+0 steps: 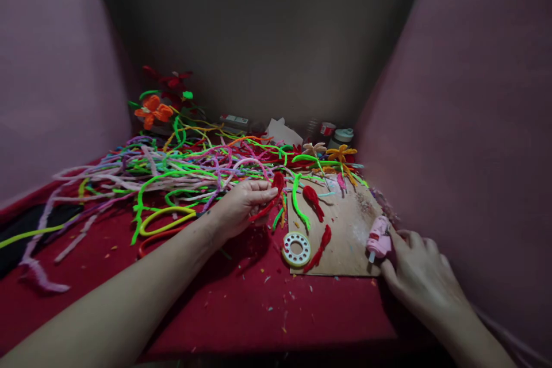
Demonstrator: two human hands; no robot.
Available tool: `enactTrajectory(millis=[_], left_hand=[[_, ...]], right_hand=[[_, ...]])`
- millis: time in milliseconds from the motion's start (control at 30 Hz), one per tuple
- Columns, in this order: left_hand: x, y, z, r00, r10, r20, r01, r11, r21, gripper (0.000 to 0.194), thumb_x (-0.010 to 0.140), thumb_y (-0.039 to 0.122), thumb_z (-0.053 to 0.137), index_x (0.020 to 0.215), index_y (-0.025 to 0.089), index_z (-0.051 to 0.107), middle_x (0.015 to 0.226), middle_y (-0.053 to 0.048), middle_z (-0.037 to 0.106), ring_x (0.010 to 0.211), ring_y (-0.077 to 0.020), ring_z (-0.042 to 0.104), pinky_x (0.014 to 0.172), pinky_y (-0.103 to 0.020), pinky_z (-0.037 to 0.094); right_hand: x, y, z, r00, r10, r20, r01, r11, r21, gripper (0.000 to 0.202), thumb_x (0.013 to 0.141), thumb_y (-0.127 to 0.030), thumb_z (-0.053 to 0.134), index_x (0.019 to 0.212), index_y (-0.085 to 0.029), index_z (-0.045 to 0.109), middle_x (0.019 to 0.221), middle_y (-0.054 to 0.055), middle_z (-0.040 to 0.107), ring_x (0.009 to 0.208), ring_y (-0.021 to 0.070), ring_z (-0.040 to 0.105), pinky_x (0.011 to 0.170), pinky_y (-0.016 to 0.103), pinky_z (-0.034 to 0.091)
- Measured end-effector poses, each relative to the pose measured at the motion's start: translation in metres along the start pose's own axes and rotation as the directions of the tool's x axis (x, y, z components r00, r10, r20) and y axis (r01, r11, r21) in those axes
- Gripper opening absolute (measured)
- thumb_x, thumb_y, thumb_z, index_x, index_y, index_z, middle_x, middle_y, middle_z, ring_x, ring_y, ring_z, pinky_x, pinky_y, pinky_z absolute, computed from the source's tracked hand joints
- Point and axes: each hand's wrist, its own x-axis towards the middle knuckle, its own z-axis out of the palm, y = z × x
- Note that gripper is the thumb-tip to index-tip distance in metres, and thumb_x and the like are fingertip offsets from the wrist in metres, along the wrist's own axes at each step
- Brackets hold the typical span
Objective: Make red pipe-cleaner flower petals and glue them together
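Between the thumb and fingers of my left hand (248, 207) is a red pipe cleaner petal (278, 183), its loose tail trailing below. On the right, my right hand (425, 270) is closed around the back of a pink glue gun (379, 237), whose nozzle and handle are partly out of sight. The gun is over the right edge of a cardboard sheet (345, 247). Two more red twisted petals, one upper (313, 202) and one lower (319, 248), lie on the cardboard beside a bright green pipe cleaner (299, 201).
A tape roll (296, 249) overlaps the cardboard's left edge. Scissors with yellow and red handles (168, 219) lie under my left forearm. A heap of coloured pipe cleaners (185, 169) spreads behind. An orange flower (153, 111) stands at back left; walls enclose both sides.
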Motion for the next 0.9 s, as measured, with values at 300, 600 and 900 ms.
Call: enactTrajectory(millis=[300, 600, 900], left_hand=[[-0.001, -0.001, 0.002, 0.999, -0.023, -0.047, 0.022, 1.0, -0.017, 0.017, 0.071, 0.023, 0.065, 0.064, 0.013, 0.052, 0.048, 0.004, 0.048, 0.035, -0.0034, 0.036, 0.034, -0.015, 0.027], [-0.002, -0.004, 0.006, 0.997, -0.032, -0.074, 0.028, 0.998, -0.057, 0.015, 0.066, 0.021, 0.069, 0.071, 0.012, 0.058, 0.056, 0.001, 0.057, 0.042, -0.0058, 0.048, 0.042, -0.017, 0.037], [-0.007, -0.008, 0.014, 0.997, 0.083, -0.002, -0.083, 0.991, 0.108, 0.019, 0.073, 0.029, 0.064, 0.067, 0.014, 0.055, 0.053, 0.004, 0.05, 0.042, -0.0039, 0.039, 0.042, -0.017, 0.027]], right_hand=[[0.037, -0.066, -0.026, 0.987, -0.11, 0.113, 0.052, 0.904, 0.424, 0.026, 0.082, -0.033, 0.046, 0.097, -0.017, 0.06, 0.081, 0.01, 0.065, 0.07, 0.0219, 0.059, 0.056, 0.029, 0.039], [0.04, -0.084, -0.014, 0.996, -0.018, 0.092, -0.075, 0.442, 0.894, 0.024, 0.076, -0.026, 0.052, 0.097, -0.017, 0.061, 0.072, 0.005, 0.064, 0.061, 0.0164, 0.057, 0.054, 0.028, 0.041], [0.068, -0.1, -0.046, 0.967, -0.082, 0.243, -0.254, -0.422, 0.87, 0.018, 0.059, -0.022, 0.073, 0.072, -0.013, 0.064, 0.058, -0.001, 0.06, 0.046, 0.0074, 0.048, 0.042, 0.02, 0.035]])
